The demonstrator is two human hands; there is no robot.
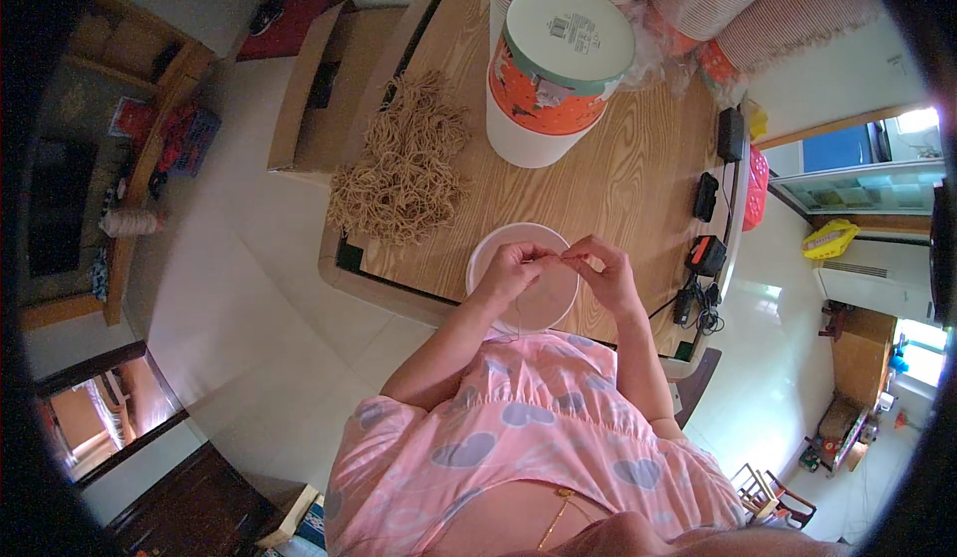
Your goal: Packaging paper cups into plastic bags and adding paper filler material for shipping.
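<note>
A white round bucket (560,310) rests at the near edge of the table, against my lap, with its open mouth up. Over that mouth my left hand (516,270) and my right hand (606,270) meet, thumbs and fingertips pinched together. Whatever they pinch is too small to make out. A thin strand hangs near the bucket's front rim, below my left hand. To the far left of my hands lies a loose, tangled heap of tan twine (404,173) on the table.
Stacked orange-and-white paper buckets (548,94) stand upside down at the table's far side. Plastic-wrapped cup stacks (728,4) are behind them. Black chargers and cables (706,258) line the right edge. An open cardboard box (344,109) adjoins the table's left side.
</note>
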